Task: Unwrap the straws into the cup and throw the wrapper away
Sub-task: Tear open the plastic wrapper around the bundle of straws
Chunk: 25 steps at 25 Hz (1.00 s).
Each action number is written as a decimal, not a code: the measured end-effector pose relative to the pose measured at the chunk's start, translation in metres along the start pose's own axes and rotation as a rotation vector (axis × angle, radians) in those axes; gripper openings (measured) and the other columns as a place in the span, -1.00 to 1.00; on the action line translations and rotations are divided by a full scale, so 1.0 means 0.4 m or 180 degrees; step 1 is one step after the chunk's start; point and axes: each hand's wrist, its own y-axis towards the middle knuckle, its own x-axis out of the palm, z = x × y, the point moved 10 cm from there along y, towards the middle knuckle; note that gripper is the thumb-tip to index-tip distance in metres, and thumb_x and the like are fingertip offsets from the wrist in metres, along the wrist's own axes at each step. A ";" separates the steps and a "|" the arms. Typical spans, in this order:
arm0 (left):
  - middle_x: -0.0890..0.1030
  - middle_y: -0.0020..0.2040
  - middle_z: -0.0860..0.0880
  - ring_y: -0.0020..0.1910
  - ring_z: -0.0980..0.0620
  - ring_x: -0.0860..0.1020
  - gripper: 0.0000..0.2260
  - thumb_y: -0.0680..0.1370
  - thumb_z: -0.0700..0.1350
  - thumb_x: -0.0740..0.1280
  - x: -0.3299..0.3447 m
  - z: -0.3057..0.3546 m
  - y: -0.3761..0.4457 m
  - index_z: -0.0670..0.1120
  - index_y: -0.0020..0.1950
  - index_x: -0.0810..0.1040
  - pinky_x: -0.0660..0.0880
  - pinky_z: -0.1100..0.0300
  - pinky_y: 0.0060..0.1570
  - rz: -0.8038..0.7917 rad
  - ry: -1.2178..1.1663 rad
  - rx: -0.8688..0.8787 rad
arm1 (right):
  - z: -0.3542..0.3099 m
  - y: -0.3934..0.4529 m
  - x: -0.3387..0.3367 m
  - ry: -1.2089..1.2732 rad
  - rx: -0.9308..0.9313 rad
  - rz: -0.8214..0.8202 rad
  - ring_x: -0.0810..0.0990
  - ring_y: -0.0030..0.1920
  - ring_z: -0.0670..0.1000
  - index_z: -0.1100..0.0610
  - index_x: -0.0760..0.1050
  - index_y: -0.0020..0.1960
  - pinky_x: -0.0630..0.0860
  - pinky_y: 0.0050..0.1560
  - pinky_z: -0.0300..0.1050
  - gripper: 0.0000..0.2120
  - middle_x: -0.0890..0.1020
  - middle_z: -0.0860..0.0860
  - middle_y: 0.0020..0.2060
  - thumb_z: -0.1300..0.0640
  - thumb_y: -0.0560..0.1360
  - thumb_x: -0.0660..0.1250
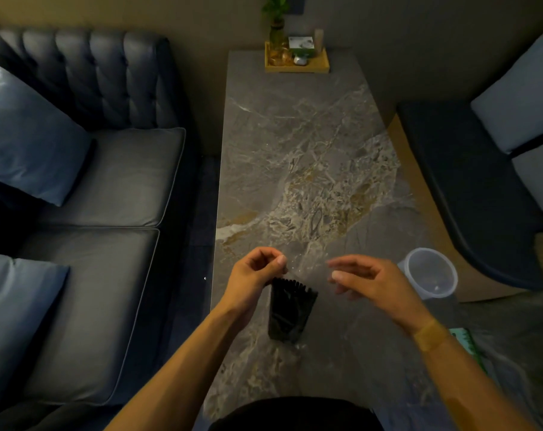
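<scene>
A bundle of black straws [287,312] stands nearly upright in a clear wrapper over the near part of the marble table [310,150]. My left hand [257,275] pinches the clear wrapper just above the straw tips, at the bundle's left top corner. My right hand [369,281] hovers just right of the bundle's top with its fingers apart and loosely curled; nothing shows between them. The clear film between the two hands is barely visible. An empty clear plastic cup [430,276] stands at the table's right edge, just beyond my right hand.
A dark leather sofa [93,197] with blue cushions runs along the table's left side. Another dark seat [481,197] with pale cushions is on the right. A wooden tray [296,62] with a plant and small items sits at the far end. A green packet [464,340] lies near my right wrist.
</scene>
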 end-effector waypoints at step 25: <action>0.69 -0.11 0.08 -0.11 0.13 0.64 -0.92 0.48 -0.11 0.46 0.096 0.101 -0.103 0.06 -0.08 0.68 0.58 0.26 -0.12 0.0146 0.1333 0.0756 | -0.044 -0.057 0.042 0.0380 0.0296 0.0620 0.66 -0.36 0.02 0.25 0.64 -0.21 0.58 -0.38 -0.13 -0.87 0.72 0.17 -0.33 0.17 0.37 0.50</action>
